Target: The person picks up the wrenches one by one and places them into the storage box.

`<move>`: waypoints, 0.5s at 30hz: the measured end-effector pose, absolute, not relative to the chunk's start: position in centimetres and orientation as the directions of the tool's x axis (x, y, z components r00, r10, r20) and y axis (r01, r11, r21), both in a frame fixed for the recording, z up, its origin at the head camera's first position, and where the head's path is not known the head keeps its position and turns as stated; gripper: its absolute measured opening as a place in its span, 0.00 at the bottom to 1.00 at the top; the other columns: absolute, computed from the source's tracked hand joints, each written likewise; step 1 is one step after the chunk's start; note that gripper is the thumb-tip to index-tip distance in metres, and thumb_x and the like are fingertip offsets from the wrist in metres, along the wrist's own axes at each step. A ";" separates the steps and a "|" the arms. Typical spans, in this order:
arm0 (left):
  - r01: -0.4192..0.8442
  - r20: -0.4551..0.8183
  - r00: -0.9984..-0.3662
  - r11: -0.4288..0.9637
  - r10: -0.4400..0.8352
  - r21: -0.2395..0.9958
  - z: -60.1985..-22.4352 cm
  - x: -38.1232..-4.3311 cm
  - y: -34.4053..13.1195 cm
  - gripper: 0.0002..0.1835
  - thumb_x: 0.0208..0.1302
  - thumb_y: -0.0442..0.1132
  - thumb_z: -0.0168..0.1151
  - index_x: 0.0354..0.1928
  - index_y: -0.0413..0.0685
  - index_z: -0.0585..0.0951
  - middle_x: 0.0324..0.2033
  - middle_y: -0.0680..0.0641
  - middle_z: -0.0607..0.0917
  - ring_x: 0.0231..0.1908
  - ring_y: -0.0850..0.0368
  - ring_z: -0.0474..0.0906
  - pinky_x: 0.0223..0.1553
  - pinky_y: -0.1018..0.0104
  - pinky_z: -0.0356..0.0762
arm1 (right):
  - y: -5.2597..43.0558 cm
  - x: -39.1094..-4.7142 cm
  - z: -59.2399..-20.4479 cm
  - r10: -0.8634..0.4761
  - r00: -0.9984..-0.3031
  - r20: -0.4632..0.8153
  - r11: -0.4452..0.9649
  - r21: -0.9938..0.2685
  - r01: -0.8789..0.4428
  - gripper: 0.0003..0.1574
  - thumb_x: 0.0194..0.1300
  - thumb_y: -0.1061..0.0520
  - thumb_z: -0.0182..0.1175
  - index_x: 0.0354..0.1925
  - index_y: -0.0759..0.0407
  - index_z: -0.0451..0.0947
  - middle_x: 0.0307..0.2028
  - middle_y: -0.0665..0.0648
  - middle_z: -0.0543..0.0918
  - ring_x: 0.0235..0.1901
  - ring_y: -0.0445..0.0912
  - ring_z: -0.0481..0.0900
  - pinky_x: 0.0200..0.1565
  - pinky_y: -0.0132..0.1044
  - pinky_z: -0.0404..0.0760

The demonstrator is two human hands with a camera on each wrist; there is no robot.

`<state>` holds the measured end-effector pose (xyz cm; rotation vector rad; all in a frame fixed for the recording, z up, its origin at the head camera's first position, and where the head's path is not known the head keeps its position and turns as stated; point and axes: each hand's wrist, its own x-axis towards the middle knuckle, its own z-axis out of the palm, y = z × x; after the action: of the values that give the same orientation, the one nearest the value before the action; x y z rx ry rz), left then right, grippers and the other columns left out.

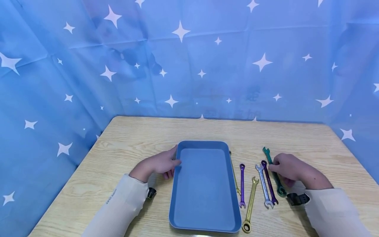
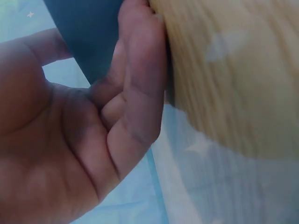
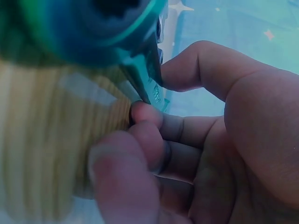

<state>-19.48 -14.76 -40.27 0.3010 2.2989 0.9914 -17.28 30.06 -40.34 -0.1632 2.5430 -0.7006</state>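
Note:
A blue rectangular tray (image 1: pixel 207 191) lies on the table with nothing in it. My left hand (image 1: pixel 161 163) grips its left wall, thumb over the rim and the other fingers outside; the left wrist view shows the curled fingers (image 2: pixel 142 79) against the tray's side. To the right, my right hand (image 1: pixel 291 168) pinches a green wrench (image 1: pixel 277 182) near its middle between thumb and fingers. The wrench's ring end (image 3: pixel 112 28) looms close in the right wrist view. Directly left of it lie a dark purple wrench (image 1: pixel 269 184) and a silver wrench (image 1: pixel 264 186).
Between the tray and the silver wrench lie a gold wrench (image 1: pixel 251 204) and a purple wrench (image 1: pixel 242 184). Another gold wrench (image 1: pixel 234 172) lies along the tray's right wall, partly hidden by it. A blue star-patterned curtain (image 1: pixel 189 65) hangs behind the wooden table (image 1: pixel 142 131).

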 end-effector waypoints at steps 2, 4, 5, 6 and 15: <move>-0.033 -0.443 -0.786 0.686 0.431 0.727 -40.3 -19.5 -14.8 0.44 0.77 0.45 0.48 0.80 0.55 0.32 0.23 0.40 0.84 0.21 0.49 0.82 0.27 0.58 0.84 | 30.0 -17.4 -40.3 -0.227 -0.873 -0.432 0.865 -0.502 0.024 0.19 0.74 0.54 0.51 0.25 0.59 0.67 0.13 0.51 0.68 0.13 0.46 0.75 0.20 0.39 0.79; -0.037 -0.442 -0.785 0.679 0.435 0.734 -40.4 -19.4 -15.0 0.43 0.77 0.45 0.48 0.80 0.56 0.32 0.23 0.40 0.84 0.21 0.49 0.82 0.27 0.57 0.84 | 29.8 -17.3 -40.4 -0.223 -0.876 -0.428 0.866 -0.499 0.023 0.20 0.74 0.53 0.51 0.25 0.59 0.67 0.13 0.51 0.67 0.13 0.46 0.75 0.19 0.39 0.80; -0.038 -0.442 -0.784 0.677 0.436 0.735 -40.5 -19.4 -15.0 0.43 0.77 0.45 0.48 0.80 0.56 0.32 0.23 0.40 0.84 0.22 0.49 0.82 0.27 0.58 0.84 | 29.8 -17.3 -40.4 -0.222 -0.877 -0.426 0.867 -0.498 0.023 0.20 0.74 0.53 0.51 0.24 0.59 0.66 0.13 0.51 0.67 0.13 0.46 0.76 0.19 0.39 0.80; -0.041 -0.444 -0.782 0.674 0.438 0.737 -40.5 -19.4 -15.1 0.43 0.77 0.45 0.48 0.80 0.57 0.33 0.23 0.40 0.84 0.22 0.49 0.82 0.28 0.58 0.84 | 29.7 -17.3 -40.4 -0.217 -0.878 -0.427 0.867 -0.497 0.027 0.20 0.74 0.53 0.51 0.24 0.58 0.66 0.13 0.51 0.67 0.13 0.46 0.76 0.19 0.39 0.80; 0.021 -0.411 -0.764 0.656 0.497 0.755 -40.7 -19.7 -15.1 0.40 0.78 0.43 0.46 0.80 0.62 0.35 0.22 0.40 0.84 0.21 0.50 0.82 0.28 0.58 0.84 | 29.9 -17.3 -40.2 -0.199 -0.872 -0.446 0.870 -0.490 0.052 0.20 0.75 0.54 0.48 0.24 0.57 0.64 0.12 0.50 0.65 0.13 0.45 0.71 0.19 0.38 0.75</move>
<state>-19.69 -15.12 -40.69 0.4000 2.2625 1.0207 -17.29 29.88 -40.22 -0.1067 2.5445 -0.6852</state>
